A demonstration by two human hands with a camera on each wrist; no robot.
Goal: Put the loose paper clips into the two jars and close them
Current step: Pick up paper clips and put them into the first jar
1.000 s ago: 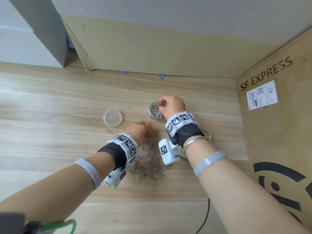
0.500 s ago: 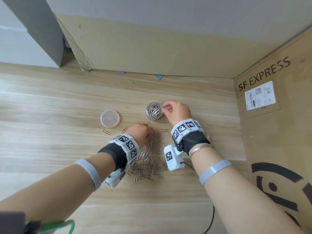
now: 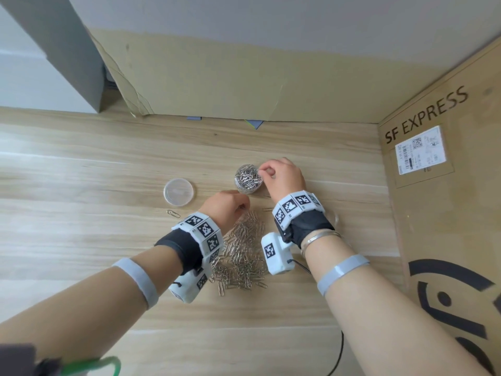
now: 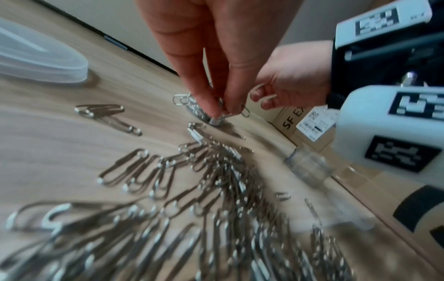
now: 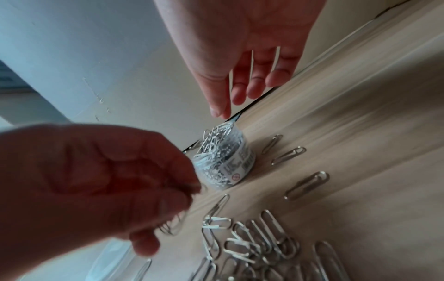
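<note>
A clear jar (image 3: 248,179) (image 5: 228,161) heaped with silver paper clips stands uncapped on the wooden table (image 3: 81,240). Its round clear lid (image 3: 178,191) (image 4: 36,62) lies to the left. A pile of loose paper clips (image 3: 241,256) (image 4: 192,209) is spread between my wrists. My left hand (image 3: 238,207) (image 4: 220,112) pinches a small bunch of clips at the pile's far end, just off the table. My right hand (image 3: 267,170) (image 5: 230,102) hovers at the jar's right rim, fingers relaxed and holding nothing. A second, empty clear jar (image 4: 310,169) stands under my right wrist, mostly hidden in the head view.
A single clip (image 3: 173,213) lies left of the pile, and a few more lie near the jar. A tall cardboard box (image 3: 447,213) walls the right side, a cardboard sheet (image 3: 217,85) the back. A black cable (image 3: 339,354) runs off the near edge.
My right hand has moved from above the jar's mouth to its right side, with fingers loosened. My left hand has stayed at the pile's far end, gathering clips.
</note>
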